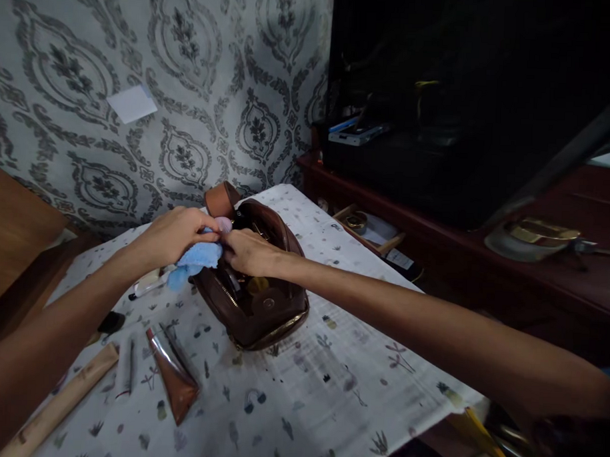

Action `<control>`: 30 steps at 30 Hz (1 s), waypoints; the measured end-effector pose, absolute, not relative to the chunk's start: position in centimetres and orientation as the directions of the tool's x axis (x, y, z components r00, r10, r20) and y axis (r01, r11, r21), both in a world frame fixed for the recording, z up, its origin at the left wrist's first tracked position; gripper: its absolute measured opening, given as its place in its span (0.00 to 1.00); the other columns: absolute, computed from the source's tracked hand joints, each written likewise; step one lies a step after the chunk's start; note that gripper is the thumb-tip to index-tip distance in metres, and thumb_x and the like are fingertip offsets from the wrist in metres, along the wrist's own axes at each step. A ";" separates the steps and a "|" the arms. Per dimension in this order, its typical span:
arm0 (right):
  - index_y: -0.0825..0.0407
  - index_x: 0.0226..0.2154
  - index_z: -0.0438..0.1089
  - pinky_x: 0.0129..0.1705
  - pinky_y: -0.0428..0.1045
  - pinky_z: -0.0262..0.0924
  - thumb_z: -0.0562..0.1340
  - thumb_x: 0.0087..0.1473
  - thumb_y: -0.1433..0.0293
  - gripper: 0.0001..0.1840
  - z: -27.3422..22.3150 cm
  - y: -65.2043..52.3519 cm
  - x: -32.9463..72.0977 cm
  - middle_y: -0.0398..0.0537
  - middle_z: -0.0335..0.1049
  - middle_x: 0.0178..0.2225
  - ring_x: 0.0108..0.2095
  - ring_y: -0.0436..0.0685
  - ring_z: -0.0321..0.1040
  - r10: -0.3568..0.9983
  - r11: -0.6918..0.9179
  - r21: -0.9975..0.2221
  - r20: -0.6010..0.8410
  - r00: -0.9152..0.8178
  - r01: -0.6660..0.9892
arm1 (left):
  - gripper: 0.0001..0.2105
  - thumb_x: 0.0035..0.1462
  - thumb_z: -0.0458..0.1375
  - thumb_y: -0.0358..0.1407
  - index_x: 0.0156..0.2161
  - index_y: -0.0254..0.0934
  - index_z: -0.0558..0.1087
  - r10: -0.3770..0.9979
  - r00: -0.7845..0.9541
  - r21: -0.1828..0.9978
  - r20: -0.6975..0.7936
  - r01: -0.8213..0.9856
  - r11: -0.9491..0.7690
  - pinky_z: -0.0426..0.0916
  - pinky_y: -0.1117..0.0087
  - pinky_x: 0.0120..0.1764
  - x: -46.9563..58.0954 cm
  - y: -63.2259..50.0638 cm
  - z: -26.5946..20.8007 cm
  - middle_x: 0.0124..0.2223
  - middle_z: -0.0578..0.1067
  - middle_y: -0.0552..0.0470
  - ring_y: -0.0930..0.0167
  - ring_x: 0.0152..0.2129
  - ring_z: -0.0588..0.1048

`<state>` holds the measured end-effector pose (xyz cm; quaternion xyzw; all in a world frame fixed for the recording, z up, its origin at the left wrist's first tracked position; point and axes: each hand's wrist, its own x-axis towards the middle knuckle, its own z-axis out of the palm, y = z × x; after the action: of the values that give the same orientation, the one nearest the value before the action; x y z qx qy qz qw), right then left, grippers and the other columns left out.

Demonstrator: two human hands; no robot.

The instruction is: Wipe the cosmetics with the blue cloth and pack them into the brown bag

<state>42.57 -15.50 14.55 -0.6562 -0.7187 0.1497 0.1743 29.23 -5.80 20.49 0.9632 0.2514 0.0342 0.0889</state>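
A brown zippered bag (281, 324) lies open on the table, its dark inside showing several small items. At its left side my left hand (172, 236) is closed on a light blue fluffy cloth (201, 254), which hangs over the bag's edge. Beside those fingertips is a small pinkish round object (224, 224); I cannot tell which hand holds it. My right hand (251, 252) reaches over the bag opening, its fingers pinched together close to the cloth. What they grip, if anything, is hidden.
On the patterned tablecloth (279, 401) lie a bronze squeeze tube (172, 374), a slim white tube (125, 365), a long beige item (66, 397) and a white tube (150, 282). An open drawer (370, 227) and a large black screen (464, 114) stand to the right; a patterned wall rises behind.
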 end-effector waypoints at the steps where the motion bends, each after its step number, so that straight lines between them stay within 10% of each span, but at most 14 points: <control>1: 0.57 0.44 0.72 0.38 0.48 0.63 0.54 0.58 0.71 0.15 14.4 -15.6 42.6 0.60 0.75 0.45 0.45 0.62 0.74 0.995 0.098 -0.437 0.048 -0.086 0.894 | 0.15 0.54 0.56 0.47 0.31 0.40 0.80 0.498 0.867 0.127 0.014 0.492 -0.861 0.52 0.69 0.26 29.3 -5.8 20.5 0.20 0.68 0.54 0.70 0.20 0.65; 17: 0.62 0.48 0.71 0.44 0.52 0.67 0.57 0.54 0.82 0.19 14.6 -16.6 41.5 0.65 0.74 0.47 0.50 0.67 0.72 0.967 0.198 -0.334 -0.088 -0.239 0.922 | 0.17 0.56 0.53 0.47 0.35 0.36 0.79 0.473 0.881 0.019 0.028 0.473 -0.881 0.56 0.69 0.30 29.0 -5.7 20.0 0.26 0.74 0.50 0.66 0.27 0.71; 30: 0.58 0.48 0.71 0.43 0.53 0.67 0.56 0.52 0.80 0.20 15.4 -17.6 42.2 0.61 0.74 0.47 0.48 0.65 0.73 0.960 0.167 -0.422 -0.136 -0.244 0.891 | 0.13 0.50 0.62 0.43 0.36 0.35 0.78 0.752 0.600 0.755 0.273 0.350 -0.554 0.61 0.77 0.25 27.4 -8.2 20.3 0.27 0.75 0.55 0.75 0.22 0.67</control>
<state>42.19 -17.62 15.39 -0.6094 -0.7596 0.2125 0.0810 27.44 -8.22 20.27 0.8291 0.3323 0.2990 0.3356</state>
